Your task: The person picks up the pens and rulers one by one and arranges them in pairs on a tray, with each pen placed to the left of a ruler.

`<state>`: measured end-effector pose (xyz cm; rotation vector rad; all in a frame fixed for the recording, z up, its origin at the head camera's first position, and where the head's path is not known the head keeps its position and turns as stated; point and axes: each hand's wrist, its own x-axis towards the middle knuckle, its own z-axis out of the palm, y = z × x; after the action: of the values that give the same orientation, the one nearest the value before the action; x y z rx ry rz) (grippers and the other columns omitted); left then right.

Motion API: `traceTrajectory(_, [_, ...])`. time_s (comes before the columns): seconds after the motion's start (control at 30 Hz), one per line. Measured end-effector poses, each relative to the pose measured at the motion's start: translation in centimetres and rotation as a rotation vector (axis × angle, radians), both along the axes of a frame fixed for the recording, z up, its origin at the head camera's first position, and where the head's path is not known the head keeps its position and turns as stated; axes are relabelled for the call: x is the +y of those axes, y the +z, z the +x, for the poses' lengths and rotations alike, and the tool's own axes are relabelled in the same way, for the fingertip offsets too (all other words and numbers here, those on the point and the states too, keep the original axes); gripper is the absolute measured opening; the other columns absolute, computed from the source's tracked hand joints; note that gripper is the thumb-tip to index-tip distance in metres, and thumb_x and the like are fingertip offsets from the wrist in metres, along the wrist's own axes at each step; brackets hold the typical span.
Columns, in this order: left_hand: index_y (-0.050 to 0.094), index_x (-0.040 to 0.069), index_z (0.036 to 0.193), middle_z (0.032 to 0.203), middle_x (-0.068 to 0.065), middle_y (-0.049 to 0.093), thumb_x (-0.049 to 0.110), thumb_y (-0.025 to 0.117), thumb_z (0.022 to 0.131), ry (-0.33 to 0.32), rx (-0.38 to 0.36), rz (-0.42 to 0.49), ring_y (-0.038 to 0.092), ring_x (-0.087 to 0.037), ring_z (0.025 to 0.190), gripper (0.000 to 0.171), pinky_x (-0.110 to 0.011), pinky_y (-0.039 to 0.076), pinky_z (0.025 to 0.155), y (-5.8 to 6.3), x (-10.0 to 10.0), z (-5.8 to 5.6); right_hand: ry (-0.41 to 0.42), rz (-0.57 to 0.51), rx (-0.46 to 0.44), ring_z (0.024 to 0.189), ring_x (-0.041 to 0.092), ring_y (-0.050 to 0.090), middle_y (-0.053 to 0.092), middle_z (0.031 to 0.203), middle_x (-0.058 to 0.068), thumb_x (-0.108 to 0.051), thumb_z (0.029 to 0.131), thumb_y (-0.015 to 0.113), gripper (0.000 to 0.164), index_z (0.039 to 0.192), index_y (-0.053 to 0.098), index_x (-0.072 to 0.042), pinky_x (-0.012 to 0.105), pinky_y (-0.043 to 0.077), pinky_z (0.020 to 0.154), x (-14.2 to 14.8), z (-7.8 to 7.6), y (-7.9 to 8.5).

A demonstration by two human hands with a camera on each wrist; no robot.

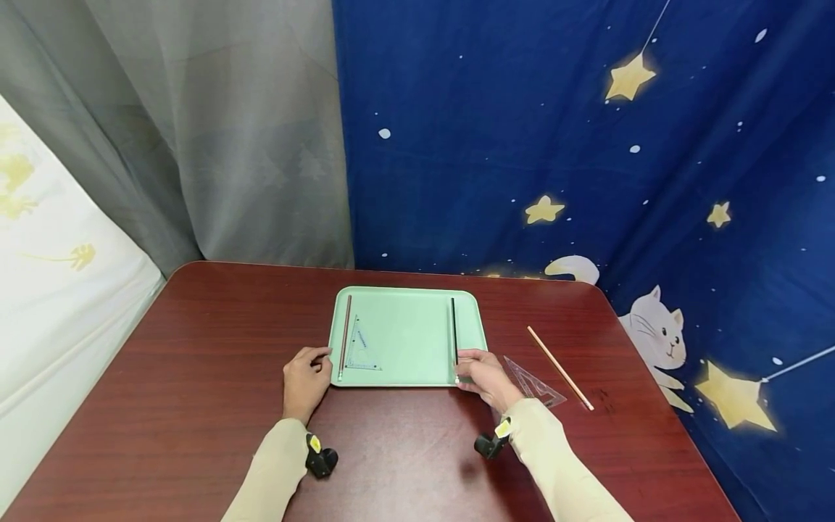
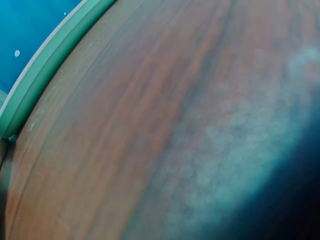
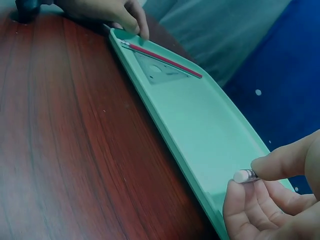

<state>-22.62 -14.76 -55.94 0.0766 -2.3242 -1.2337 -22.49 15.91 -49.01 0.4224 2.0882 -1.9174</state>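
Observation:
Thumb and fingers of my right hand [image 1: 485, 377] pinch a black pencil [image 1: 454, 326] near its white eraser end [image 3: 244, 176]. The pencil lies lengthwise along the right side of a mint green tray [image 1: 417, 341], its far end toward the back rim. At the tray's front left corner, my left hand [image 1: 306, 380] holds the rim between fingertips. Inside the tray on the left lie a red pencil [image 1: 346, 333] and a clear set square [image 1: 361, 355] beside it. The left wrist view catches only the tray's rim [image 2: 30, 85] and blurred tabletop.
Right of the tray, a second clear set square [image 1: 531, 382] lies partly behind my right hand on the red-brown wooden table [image 1: 215, 348]. A light wood-coloured pencil [image 1: 561, 368] rests slantwise farther right. Grey and blue star-patterned curtains [image 1: 457, 145] hang behind the table.

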Motion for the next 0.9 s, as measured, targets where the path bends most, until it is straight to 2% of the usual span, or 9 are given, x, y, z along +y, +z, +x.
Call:
traceTrajectory(0.43, [0.075, 0.004, 0.094, 0.088, -0.008, 0.071, 0.002, 0.058, 0.083, -0.001, -0.017, 0.006, 0.068, -0.020, 0.073, 0.021, -0.030, 0.054, 0.065, 0.1, 0.1, 0.1, 0.076, 0.015, 0.023, 0.080, 0.015, 0.057, 0.056, 0.115, 0.023, 0.007, 0.083, 0.056, 0.042, 0.125, 0.050, 0.011, 0.023, 0.052, 0.062, -3.4, -0.2, -0.1])
traceTrajectory(0.53, [0.075, 0.005, 0.094, 0.089, -0.008, 0.070, 0.002, 0.058, 0.083, -0.004, -0.030, 0.014, 0.068, -0.020, 0.073, 0.020, -0.032, 0.054, 0.065, 0.1, 0.1, 0.1, 0.097, 0.007, 0.024, 0.081, 0.016, 0.058, 0.055, 0.117, 0.026, 0.007, 0.084, 0.056, 0.042, 0.125, 0.050, 0.012, 0.023, 0.053, 0.064, -4.1, 0.1, 0.5])
traceTrajectory(0.67, [0.075, 0.005, 0.095, 0.090, -0.008, 0.070, 0.003, 0.058, 0.084, -0.009, -0.039, 0.016, 0.068, -0.020, 0.073, 0.020, -0.035, 0.054, 0.066, 0.0, 0.2, 0.0, 0.115, 0.009, 0.022, 0.080, 0.016, 0.058, 0.055, 0.118, 0.028, 0.007, 0.084, 0.055, 0.042, 0.125, 0.049, 0.013, 0.025, 0.055, 0.066, -4.7, -0.2, 0.1])
traceTrajectory(0.77, [0.075, 0.005, 0.095, 0.089, -0.008, 0.070, 0.003, 0.059, 0.084, -0.011, -0.040, 0.014, 0.068, -0.020, 0.074, 0.020, -0.035, 0.054, 0.066, 0.0, 0.2, 0.0, 0.119, 0.020, 0.027, 0.078, 0.015, 0.059, 0.056, 0.116, 0.027, 0.007, 0.084, 0.057, 0.042, 0.124, 0.050, 0.013, 0.027, 0.056, 0.066, -5.0, -0.7, -0.9])
traceTrajectory(0.9, [0.075, 0.005, 0.095, 0.089, -0.008, 0.070, 0.003, 0.059, 0.083, -0.006, -0.034, 0.018, 0.068, -0.019, 0.073, 0.020, -0.033, 0.054, 0.065, 0.0, 0.1, 0.1, 0.133, 0.025, 0.032, 0.077, 0.015, 0.060, 0.057, 0.115, 0.027, 0.007, 0.083, 0.059, 0.042, 0.124, 0.050, 0.013, 0.029, 0.057, 0.066, -6.0, -0.8, -0.7])
